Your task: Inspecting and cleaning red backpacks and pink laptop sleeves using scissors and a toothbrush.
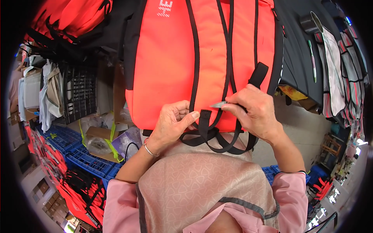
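A bright orange-red backpack (163, 73) with black trim lies in front of me, its shoulder straps facing up. My left hand (175, 119) pinches the lower edge of the left shoulder strap (210, 58), thumb on top and fingers curled. Held in my right hand (252, 109) is a small tool with pointed silver blades that looks like thread snips (218, 104). Its tip points left over the strap's lower end, just above a short black webbing tab (204, 117). Loose black webbing (227, 146) loops below the pack, over my lap. My palm hides the tool's handle.
To the right, a dark-covered table carries a metal cylinder (311, 23) and a toothbrush (312, 61). More orange-red bags (70, 17) are piled at the far left. Blue plastic crates (91, 159), a cardboard box (100, 136) and a black crate (79, 91) stand left of me.
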A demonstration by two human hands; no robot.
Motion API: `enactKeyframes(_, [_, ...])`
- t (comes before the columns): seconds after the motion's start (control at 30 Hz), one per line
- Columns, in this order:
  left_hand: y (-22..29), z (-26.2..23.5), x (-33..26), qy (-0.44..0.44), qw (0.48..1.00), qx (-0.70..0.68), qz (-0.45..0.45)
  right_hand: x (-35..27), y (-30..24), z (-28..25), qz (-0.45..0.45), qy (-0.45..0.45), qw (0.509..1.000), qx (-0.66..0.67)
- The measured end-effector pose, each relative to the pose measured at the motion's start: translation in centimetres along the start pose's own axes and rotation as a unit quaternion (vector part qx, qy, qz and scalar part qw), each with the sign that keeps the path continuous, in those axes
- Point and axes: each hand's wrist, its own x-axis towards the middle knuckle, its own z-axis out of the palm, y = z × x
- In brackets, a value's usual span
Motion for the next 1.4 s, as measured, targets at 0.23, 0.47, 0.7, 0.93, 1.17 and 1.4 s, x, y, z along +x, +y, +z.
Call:
enactKeyframes(0.23, [0.0,-0.1,0.1,0.001,1.000,-0.003,-0.011,0.2,-0.4,-0.4,-0.019,0.013,0.998,-0.066])
enactKeyframes(0.47, [0.1,-0.2,0.1,0.004,1.000,0.010,-0.015,0.4,-1.0,-0.1,-0.073,-0.028,0.987,-0.143])
enactKeyframes(0.7, [0.1,-0.2,0.1,0.006,1.000,0.012,-0.016,0.9,-1.0,-0.3,-0.093,-0.054,0.982,-0.156])
enactKeyframes(0.93, [0.1,-0.4,0.1,-0.018,0.999,-0.001,-0.033,1.5,0.5,-0.4,-0.043,-0.106,0.992,-0.061])
enactKeyframes(1.17, [-0.5,-1.0,0.3,-0.033,0.998,-0.046,-0.008,1.2,0.6,-0.3,0.307,-0.050,0.917,0.251])
enactKeyframes(1.4, [0.2,-0.7,0.6,-0.009,1.000,-0.028,-0.004,-1.6,-1.5,1.3,0.138,-0.036,0.982,0.126])
